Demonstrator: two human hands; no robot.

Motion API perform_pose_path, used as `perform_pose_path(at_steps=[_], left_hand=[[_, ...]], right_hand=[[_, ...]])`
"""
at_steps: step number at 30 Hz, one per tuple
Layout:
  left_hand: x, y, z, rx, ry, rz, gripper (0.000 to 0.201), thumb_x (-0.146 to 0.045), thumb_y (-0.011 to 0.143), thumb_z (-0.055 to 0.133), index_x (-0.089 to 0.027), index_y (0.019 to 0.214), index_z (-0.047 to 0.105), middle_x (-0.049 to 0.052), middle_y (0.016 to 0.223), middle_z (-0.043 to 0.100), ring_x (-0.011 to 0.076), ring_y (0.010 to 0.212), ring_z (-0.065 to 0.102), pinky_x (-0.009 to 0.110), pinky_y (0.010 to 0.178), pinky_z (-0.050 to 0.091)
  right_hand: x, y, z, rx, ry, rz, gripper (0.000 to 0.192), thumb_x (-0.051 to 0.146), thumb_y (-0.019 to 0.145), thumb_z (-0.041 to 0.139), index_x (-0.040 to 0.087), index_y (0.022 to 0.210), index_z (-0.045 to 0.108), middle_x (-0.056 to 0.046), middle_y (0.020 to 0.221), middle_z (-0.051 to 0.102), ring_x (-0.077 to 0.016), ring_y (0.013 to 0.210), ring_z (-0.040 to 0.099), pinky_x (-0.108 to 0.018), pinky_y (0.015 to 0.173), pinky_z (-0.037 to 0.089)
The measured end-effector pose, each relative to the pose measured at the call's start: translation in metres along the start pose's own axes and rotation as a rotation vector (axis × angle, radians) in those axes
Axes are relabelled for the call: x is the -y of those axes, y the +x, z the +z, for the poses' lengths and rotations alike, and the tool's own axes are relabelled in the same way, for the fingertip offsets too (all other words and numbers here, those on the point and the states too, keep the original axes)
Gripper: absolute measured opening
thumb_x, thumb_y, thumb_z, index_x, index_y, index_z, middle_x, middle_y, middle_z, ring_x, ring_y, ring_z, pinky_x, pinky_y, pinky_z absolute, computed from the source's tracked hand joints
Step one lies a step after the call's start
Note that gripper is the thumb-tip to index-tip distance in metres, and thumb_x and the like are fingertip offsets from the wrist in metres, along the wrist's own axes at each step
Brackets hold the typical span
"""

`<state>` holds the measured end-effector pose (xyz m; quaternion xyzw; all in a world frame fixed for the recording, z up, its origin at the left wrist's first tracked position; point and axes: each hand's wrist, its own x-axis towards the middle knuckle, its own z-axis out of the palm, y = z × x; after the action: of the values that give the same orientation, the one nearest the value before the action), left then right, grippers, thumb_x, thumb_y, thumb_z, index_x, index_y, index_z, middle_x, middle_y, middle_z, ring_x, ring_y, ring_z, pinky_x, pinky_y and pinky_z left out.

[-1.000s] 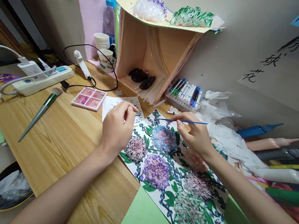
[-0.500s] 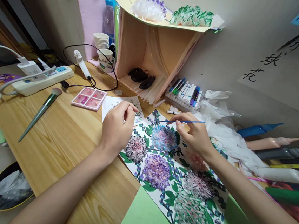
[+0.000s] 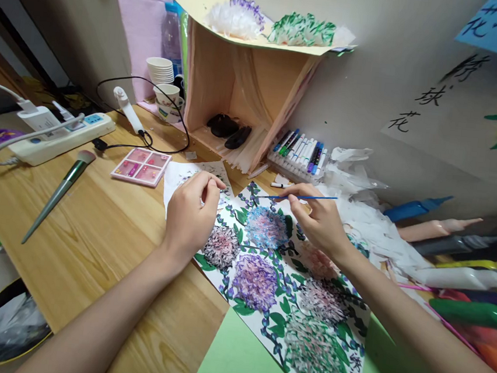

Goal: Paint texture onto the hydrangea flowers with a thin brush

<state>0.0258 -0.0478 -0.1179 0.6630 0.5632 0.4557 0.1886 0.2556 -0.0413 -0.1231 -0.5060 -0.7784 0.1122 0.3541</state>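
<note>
My right hand (image 3: 313,216) pinches a thin blue paintbrush (image 3: 313,198) over the far end of a painting on white paper (image 3: 255,339). The brush lies nearly level, its tip by painted dark leaves near the paper's top corner. Raised flower heads in blue, purple, black and green cover the sheet, including a blue-pink one (image 3: 267,227) just below the brush. My left hand (image 3: 193,210) rests at the painting's left edge with its fingers curled in and thumb against them. Whatever they may hold is hidden. Beneath and behind it lies a paint-speckled white sheet (image 3: 174,175).
A pink four-pan palette (image 3: 141,166), a large makeup brush (image 3: 58,194) and a power strip (image 3: 66,137) lie to the left. Behind stand an open box (image 3: 207,71) and a marker case (image 3: 296,167). Crumpled white tissue (image 3: 360,215) and paint tubes (image 3: 455,277) crowd the right.
The whole view has shifted slightly, so most things appear farther left. The gap between my left thumb and fingers looks smaller. The paintbrush stays over the same end of the painting.
</note>
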Motion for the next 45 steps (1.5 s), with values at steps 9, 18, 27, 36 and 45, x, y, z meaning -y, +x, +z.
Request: perform_pose_path(at_steps=[9,18,27,36,45], left_hand=[[-0.015,-0.016,0.006,0.280,0.031,0.237,0.021,-0.023,0.091,0.038,-0.020,0.085,0.058,0.001,0.083,0.061,0.0151,0.083,0.057,0.027,0.075,0.040],[-0.015,-0.025,0.013,0.365,0.079,0.385,0.016,-0.026,0.089,0.041,-0.024,0.088,0.057,0.000,0.083,0.060,0.0169,0.081,0.057,0.028,0.073,0.040],[-0.021,-0.019,0.005,0.308,0.100,0.286,0.016,-0.027,0.089,0.041,-0.026,0.088,0.057,-0.002,0.082,0.061,0.0181,0.081,0.058,0.029,0.074,0.041],[-0.020,-0.017,0.002,0.280,0.101,0.282,0.017,-0.026,0.090,0.041,-0.025,0.088,0.057,-0.001,0.080,0.060,0.0177,0.080,0.057,0.029,0.074,0.040],[-0.008,-0.005,0.003,0.111,0.016,0.108,0.022,-0.027,0.089,0.040,-0.021,0.085,0.060,0.000,0.079,0.061,0.0172,0.080,0.059,0.030,0.075,0.042]], right_hand=[[-0.021,-0.066,-0.066,-0.756,-0.054,0.200,0.032,0.034,0.093,0.038,0.021,0.073,0.058,-0.001,0.063,0.057,-0.0147,0.060,0.055,-0.031,0.062,0.042],[-0.058,-0.124,-0.069,-0.638,-0.169,0.324,0.037,0.038,0.095,0.030,0.021,0.070,0.052,-0.001,0.064,0.055,-0.0158,0.063,0.055,-0.031,0.066,0.043],[-0.057,-0.122,-0.067,-0.520,-0.250,0.285,0.032,0.034,0.095,0.032,0.022,0.073,0.052,-0.002,0.066,0.057,-0.0185,0.073,0.054,-0.033,0.076,0.040],[-0.057,-0.122,-0.065,-0.502,-0.283,0.261,0.032,0.032,0.094,0.032,0.022,0.073,0.053,-0.002,0.066,0.058,-0.0192,0.074,0.054,-0.034,0.075,0.041],[-0.028,-0.115,-0.069,-0.640,-0.173,0.255,0.030,0.035,0.094,0.035,0.022,0.080,0.057,-0.003,0.075,0.061,-0.0177,0.073,0.058,-0.034,0.072,0.044]])
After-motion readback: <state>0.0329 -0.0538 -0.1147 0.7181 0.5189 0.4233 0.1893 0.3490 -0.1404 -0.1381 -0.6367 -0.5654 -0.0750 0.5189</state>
